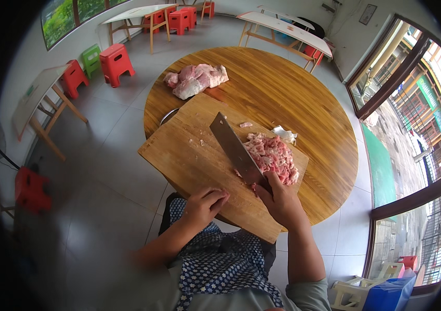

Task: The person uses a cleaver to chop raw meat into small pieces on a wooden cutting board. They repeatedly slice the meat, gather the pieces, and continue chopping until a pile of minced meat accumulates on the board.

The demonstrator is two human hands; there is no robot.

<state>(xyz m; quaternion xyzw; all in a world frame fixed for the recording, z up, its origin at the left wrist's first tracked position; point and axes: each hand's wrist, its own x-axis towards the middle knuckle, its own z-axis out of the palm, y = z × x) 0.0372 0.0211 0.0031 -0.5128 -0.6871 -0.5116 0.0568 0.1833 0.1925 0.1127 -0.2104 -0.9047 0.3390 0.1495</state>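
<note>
My right hand [282,202] grips the handle of a meat cleaver [236,149], its broad blade pointing up and left over the wooden cutting board [177,144]. Just right of the blade lies a heap of chopped raw meat [275,157]. My left hand [203,202] rests at the near edge of the board with curled fingers; whether it holds anything I cannot tell. One small meat piece [245,124] and a few scraps lie apart from the heap. Beyond the board, a large piece of raw meat [197,79] sits on the round wooden table [282,81].
Crumpled white paper or plastic [285,134] lies by the board's far edge. A metal rim [169,116] shows beneath the board's left side. White tables [139,13] and red stools [116,64] stand around the room; glass doors are at right.
</note>
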